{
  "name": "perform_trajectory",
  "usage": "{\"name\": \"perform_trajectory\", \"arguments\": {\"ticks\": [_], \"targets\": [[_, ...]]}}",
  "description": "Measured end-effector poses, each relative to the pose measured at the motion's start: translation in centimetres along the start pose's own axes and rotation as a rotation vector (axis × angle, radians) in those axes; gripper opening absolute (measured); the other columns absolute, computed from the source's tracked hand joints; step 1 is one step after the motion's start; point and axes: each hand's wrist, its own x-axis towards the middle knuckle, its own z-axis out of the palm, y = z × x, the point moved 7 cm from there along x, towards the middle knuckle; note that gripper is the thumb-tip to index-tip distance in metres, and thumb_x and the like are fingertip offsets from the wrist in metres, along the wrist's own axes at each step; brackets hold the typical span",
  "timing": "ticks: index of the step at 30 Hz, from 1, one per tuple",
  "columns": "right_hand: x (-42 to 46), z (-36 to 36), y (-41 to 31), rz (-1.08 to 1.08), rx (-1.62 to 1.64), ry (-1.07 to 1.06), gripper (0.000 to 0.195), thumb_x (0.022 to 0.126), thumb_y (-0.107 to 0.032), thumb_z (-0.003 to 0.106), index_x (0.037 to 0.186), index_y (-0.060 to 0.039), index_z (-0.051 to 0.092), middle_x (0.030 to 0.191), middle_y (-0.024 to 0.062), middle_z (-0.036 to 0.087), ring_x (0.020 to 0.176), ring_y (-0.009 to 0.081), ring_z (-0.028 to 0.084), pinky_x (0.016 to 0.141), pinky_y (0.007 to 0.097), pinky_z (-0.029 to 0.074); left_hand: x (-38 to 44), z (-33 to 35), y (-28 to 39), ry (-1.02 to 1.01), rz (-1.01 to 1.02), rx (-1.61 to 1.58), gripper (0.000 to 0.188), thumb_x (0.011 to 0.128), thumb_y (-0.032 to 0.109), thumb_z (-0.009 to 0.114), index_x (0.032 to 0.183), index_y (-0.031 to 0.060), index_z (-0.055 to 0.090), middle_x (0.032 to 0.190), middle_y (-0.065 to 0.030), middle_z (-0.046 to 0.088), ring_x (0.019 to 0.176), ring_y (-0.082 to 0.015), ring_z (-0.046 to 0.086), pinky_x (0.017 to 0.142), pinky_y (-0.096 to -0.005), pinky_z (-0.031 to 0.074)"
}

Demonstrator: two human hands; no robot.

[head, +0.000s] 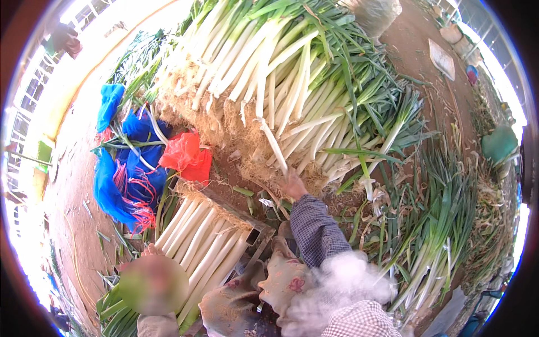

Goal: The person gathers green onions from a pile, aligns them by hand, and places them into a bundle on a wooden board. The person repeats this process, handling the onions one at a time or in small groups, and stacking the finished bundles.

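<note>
My right hand (293,184), in a dark checked sleeve, closes around the lower end of a white leek stalk (273,145) at the front of a large heap of leeks (269,63). The heap's roots face me. Nearer to me, a row of white leeks (204,236) lies side by side with its root ends against a metal frame (252,229). My left hand (150,252) is at the left edge of this row; a blurred patch covers most of it, so its grip is hidden. Green leaves (113,309) extend below it.
Blue mesh bags (137,168) with pink cords and a red plastic bag (187,156) lie left of the heap. More leeks (442,219) and leaf scraps cover the ground at right. A pale sack (377,17) stands behind the heap.
</note>
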Motion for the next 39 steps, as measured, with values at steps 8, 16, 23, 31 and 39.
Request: {"name": "perform_trajectory", "arguments": {"ticks": [8, 16, 23, 31, 39], "targets": [[-7.6, -6.2, 2.6, -0.118, -0.177, -0.132, 0.039, 0.093, -0.030, 0.056, 0.119, -0.0030, 0.044, 0.097, 0.0309, 0.064, 0.094, 0.0491, 0.062, 0.082, 0.0548, 0.047, 0.0, 1.7, -2.3, -0.066, -0.091, 0.064, 0.027, 0.097, 0.026, 0.046, 0.107, 0.0037, 0.056, 0.099, -0.0182, 0.061, 0.097, -0.0380, 0.059, 0.082, -0.0521, 0.044], [-15.5, -11.0, 18.3, 0.030, -0.768, -0.336, 0.029, 0.089, -0.012, 0.052, 0.118, -0.0123, 0.056, 0.098, 0.0197, 0.067, 0.098, 0.0413, 0.064, 0.083, 0.0547, 0.048, 0.4, 3.6, -2.5, -0.130, -0.093, 0.035, 0.032, 0.099, 0.028, 0.043, 0.115, 0.0024, 0.056, 0.104, -0.0189, 0.061, 0.101, -0.0389, 0.056, 0.087, -0.0522, 0.042], [-5.2, -10.9, 15.4, -0.073, -0.288, 0.023, 0.040, 0.084, -0.016, 0.060, 0.122, -0.0030, 0.054, 0.108, 0.0222, 0.063, 0.108, 0.0379, 0.060, 0.091, 0.0448, 0.048, 0.1, 3.4, -3.8, -0.161, -0.112, 0.063, 0.036, 0.101, 0.029, 0.041, 0.121, 0.0026, 0.055, 0.109, -0.0204, 0.061, 0.105, -0.0399, 0.055, 0.090, -0.0518, 0.042], [7.7, -13.0, 6.6, -0.012, 0.130, 0.271, 0.081, 0.092, -0.032, 0.067, 0.147, 0.0074, 0.023, 0.138, 0.0318, 0.045, 0.127, 0.0402, 0.050, 0.106, 0.0442, 0.044, -0.3, 2.5, -3.8, -0.103, -0.087, 0.045, 0.035, 0.098, 0.025, 0.043, 0.121, 0.0017, 0.055, 0.109, -0.0222, 0.060, 0.105, -0.0415, 0.055, 0.091, -0.0521, 0.041], [12.8, -13.7, 3.0, 0.149, 0.672, 0.308, 0.117, 0.084, -0.047, 0.074, 0.151, 0.0090, -0.004, 0.148, 0.0386, 0.028, 0.137, 0.0415, 0.037, 0.114, 0.0390, 0.033, -0.3, 1.7, -3.0, -0.125, -0.120, -0.004, 0.035, 0.097, 0.023, 0.045, 0.119, 0.0002, 0.057, 0.108, -0.0236, 0.061, 0.103, -0.0431, 0.056, 0.090, -0.0517, 0.042]]}}
